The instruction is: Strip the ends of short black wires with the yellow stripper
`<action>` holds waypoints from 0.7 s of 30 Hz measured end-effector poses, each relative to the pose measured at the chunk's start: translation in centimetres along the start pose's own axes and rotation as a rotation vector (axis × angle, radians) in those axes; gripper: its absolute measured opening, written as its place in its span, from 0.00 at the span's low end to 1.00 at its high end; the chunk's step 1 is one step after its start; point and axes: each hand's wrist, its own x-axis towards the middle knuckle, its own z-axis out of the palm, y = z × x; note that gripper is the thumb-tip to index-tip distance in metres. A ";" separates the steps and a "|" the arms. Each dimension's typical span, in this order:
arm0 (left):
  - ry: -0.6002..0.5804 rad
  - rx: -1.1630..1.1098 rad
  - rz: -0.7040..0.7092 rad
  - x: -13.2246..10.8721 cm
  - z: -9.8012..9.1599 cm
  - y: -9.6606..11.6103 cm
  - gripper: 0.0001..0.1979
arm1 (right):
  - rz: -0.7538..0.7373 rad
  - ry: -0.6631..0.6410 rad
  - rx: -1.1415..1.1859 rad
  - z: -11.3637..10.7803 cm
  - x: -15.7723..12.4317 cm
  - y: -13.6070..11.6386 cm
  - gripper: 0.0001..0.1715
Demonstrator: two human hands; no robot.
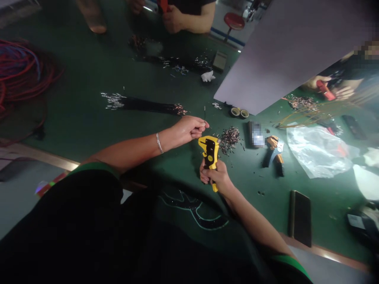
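Observation:
Between the fingertips of my left hand [191, 129] is a short black wire [204, 116], its light metal tip pointing away from me. My right hand [215, 173] is wrapped round the handles of a yellow and black wire stripper [211, 152], jaws pointing up and left, just below my left hand. The wire is apart from the jaws. Right of the stripper's head lies a heap of small cut wire pieces [230, 139]. Beyond my left hand a long bundle of black wires [148, 105] lies flat, with silvery tips at its left end and coppery ends at its right.
Red and blue cables [20, 73] coil at left. A pale panel [266, 51] rises at upper right. Tape rolls [239, 113], orange-handled pliers [275, 150], a plastic bag [319, 152] and a phone [300, 217] lie at right. Other people's hands [174, 19] work across the table.

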 end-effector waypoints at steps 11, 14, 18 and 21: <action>-0.034 -0.041 0.020 -0.2 0.1 0.7 0.09 | -0.057 -0.027 -0.079 -0.4 -0.4 0.2 0.10; 0.004 -0.091 0.064 -0.4 0.0 1.5 0.08 | -0.060 -0.091 -0.051 -0.3 -0.4 -0.2 0.10; -0.047 -0.100 0.067 -1.2 0.4 2.3 0.10 | -0.109 -0.084 -0.019 -0.7 -0.2 -1.0 0.10; -0.042 -0.091 0.091 -1.9 0.9 2.6 0.09 | -0.147 -0.067 -0.006 -1.0 -0.1 -1.5 0.11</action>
